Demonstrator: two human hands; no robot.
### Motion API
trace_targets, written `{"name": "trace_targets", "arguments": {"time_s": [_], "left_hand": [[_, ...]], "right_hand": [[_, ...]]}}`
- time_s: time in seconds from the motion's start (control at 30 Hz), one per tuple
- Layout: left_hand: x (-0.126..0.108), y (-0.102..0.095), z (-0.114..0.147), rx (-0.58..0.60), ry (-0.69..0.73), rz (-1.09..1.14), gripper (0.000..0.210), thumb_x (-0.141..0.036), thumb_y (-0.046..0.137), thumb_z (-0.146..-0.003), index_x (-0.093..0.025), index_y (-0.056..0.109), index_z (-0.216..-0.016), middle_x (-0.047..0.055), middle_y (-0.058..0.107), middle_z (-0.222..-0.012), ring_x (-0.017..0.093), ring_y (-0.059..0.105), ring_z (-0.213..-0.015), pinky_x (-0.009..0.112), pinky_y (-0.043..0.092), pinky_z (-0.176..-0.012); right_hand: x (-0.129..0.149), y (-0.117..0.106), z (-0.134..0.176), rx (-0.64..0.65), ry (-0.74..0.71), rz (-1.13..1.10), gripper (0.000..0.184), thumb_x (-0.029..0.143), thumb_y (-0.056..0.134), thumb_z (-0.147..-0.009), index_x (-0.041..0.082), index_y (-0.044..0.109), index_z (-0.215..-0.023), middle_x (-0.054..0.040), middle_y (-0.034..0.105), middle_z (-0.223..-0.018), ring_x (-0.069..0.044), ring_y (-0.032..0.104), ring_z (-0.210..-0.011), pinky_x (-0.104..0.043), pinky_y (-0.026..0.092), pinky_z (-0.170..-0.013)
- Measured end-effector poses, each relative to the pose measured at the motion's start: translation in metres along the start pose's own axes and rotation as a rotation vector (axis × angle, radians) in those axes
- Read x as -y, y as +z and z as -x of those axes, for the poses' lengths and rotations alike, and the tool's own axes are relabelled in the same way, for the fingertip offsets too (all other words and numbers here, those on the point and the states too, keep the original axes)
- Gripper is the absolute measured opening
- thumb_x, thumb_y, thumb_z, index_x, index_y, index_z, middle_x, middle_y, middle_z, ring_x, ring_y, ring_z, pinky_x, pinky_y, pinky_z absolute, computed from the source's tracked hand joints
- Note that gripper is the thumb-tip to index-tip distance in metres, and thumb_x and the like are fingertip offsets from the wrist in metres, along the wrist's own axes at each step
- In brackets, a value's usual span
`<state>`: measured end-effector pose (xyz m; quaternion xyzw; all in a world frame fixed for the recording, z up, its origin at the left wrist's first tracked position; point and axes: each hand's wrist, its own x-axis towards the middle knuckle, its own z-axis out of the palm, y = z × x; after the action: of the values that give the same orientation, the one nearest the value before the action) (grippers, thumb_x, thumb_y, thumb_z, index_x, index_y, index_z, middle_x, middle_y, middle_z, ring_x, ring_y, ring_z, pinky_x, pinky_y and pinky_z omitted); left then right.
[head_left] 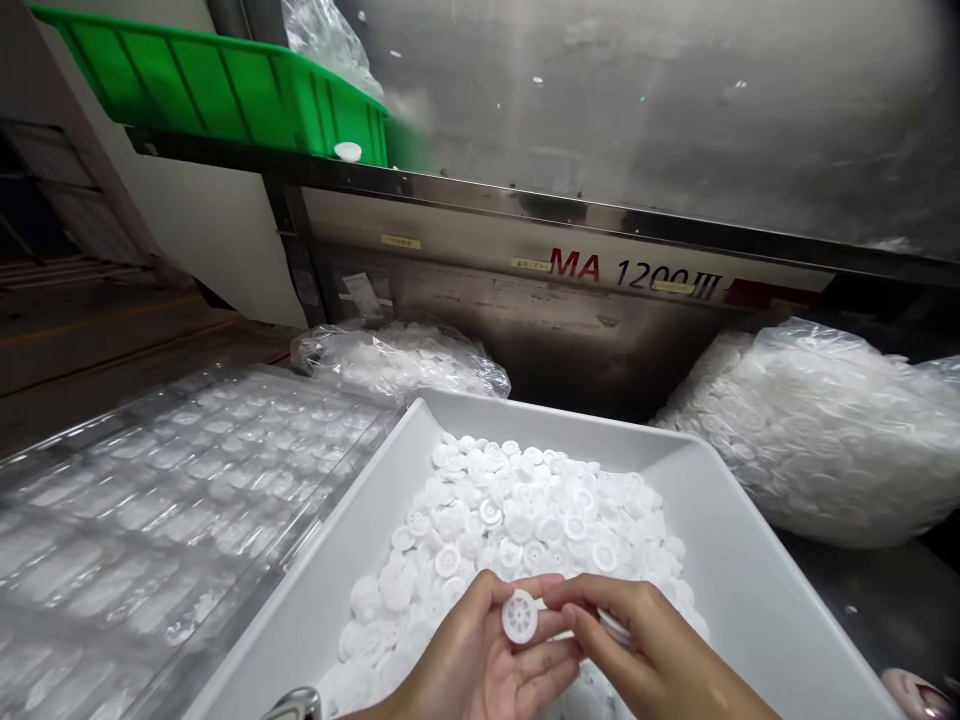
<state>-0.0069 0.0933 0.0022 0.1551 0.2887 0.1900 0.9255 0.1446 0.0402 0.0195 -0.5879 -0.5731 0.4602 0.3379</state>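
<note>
White disc (519,616) between both hands

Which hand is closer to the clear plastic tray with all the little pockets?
Left. The left hand holds a small white disc over the white bin, on the side beside the clear plastic tray. The right hand sits farther from it.

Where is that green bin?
In the head view, the green bin sits at upper left on the machine's metal ledge, above the clear plastic tray, with one white disc lying beside it.
</note>
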Motion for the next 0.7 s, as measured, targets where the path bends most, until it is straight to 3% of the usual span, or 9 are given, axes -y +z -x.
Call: {"name": "trace_targets", "arguments": {"time_s": [0.17,0.33,0.5,0.7], "left_hand": [[0.003,0.005,0.015,0.035,-0.004,0.004,0.050,-0.029,0.040,-0.084,-0.002,0.042,-0.126,0.014,0.069,-0.100,0.026,0.061,-0.108,0.036,0.030,-0.105],[0.007,0.005,0.032,0.093,-0.003,-0.008,0.059,-0.030,0.040,-0.081,0.000,0.039,-0.131,0.021,0.059,-0.124,0.030,0.057,-0.114,0.041,0.029,-0.106],[0.022,0.015,0.035,0.156,0.031,0.045,0.060,-0.032,0.038,-0.083,0.000,0.036,-0.134,0.019,0.064,-0.114,0.027,0.059,-0.109,0.037,0.030,-0.102],[0.037,0.021,0.025,0.113,0.023,0.100,0.057,-0.033,0.042,-0.084,-0.001,0.039,-0.131,0.019,0.064,-0.110,0.026,0.061,-0.103,0.035,0.033,-0.097]], "right_hand": [[0.005,-0.002,0.008,0.020,0.031,0.025,0.036,0.045,0.042,-0.093,0.025,0.068,-0.108,-0.0050,0.071,-0.103,-0.022,0.064,-0.097,-0.027,0.049,-0.079],[0.009,-0.007,0.017,0.041,0.063,0.139,0.043,0.053,0.035,-0.092,0.021,0.062,-0.084,-0.0041,0.064,-0.082,-0.021,0.059,-0.081,-0.029,0.044,-0.069],[0.016,-0.014,0.025,0.031,0.070,0.233,0.031,0.045,0.037,-0.092,0.021,0.055,-0.084,0.0007,0.057,-0.072,-0.015,0.051,-0.066,-0.026,0.039,-0.059],[0.012,-0.023,0.032,-0.065,-0.014,0.329,0.013,0.034,0.054,-0.084,0.022,0.059,-0.084,0.0015,0.059,-0.069,-0.015,0.055,-0.066,-0.024,0.043,-0.061]]}}
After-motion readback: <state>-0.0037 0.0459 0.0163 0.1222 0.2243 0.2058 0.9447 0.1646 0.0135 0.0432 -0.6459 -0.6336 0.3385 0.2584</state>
